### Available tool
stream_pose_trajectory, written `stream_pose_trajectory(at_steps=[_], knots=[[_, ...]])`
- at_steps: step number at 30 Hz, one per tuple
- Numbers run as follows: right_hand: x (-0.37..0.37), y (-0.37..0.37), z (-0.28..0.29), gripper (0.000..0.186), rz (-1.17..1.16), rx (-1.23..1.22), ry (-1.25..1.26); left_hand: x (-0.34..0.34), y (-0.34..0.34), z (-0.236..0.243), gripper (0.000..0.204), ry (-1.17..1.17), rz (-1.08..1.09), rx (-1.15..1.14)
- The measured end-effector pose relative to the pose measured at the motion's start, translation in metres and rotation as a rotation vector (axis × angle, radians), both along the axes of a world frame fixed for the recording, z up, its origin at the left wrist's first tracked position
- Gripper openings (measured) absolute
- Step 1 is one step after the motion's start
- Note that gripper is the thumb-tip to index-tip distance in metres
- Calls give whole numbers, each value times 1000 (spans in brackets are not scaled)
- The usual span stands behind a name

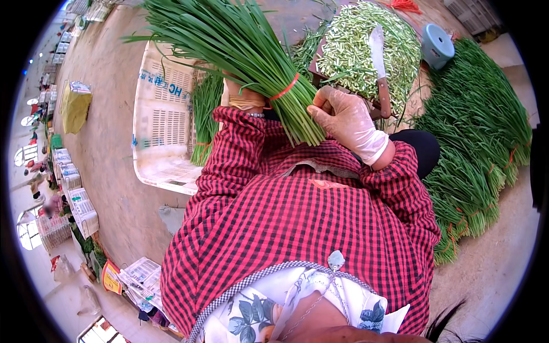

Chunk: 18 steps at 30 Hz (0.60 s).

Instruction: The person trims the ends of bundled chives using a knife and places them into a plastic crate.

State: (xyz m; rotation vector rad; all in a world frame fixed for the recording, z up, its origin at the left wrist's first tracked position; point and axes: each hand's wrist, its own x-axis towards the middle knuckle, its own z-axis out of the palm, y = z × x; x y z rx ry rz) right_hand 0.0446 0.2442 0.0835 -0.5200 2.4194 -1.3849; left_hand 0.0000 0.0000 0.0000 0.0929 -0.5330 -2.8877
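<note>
A thick bunch of garlic chives [251, 66] slants across my lap, leaves to the upper left and pale stem ends toward me. A red band [285, 87] circles its stems. My left hand [245, 98], in a glove, supports the bunch from beneath; the leaves hide most of its fingers. At the right side of the stem ends is my right hand [346, 117], in a thin whitish glove. Its fingers are curled, with thumb and forefinger close together against the stems. Whatever lies between them is too small to make out.
A white plastic crate [163, 123] on the left holds banded chives [205, 108]. Ahead, a knife [380, 74] lies on a heap of cut stem pieces [349, 48]. A blue stool [438, 46] and a large pile of chives [474, 126] are to the right.
</note>
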Motion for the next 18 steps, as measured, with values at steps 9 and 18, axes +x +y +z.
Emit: stream_pose_trajectory(at_steps=[9, 18], knots=[[-7, 7, 0, 16, 91, -76, -202, -8, 7, -15, 41, -24, -16, -82], [-5, 19, 21, 15, 140, -172, -636, -11, 0, -7, 44, -63, -111, -45]])
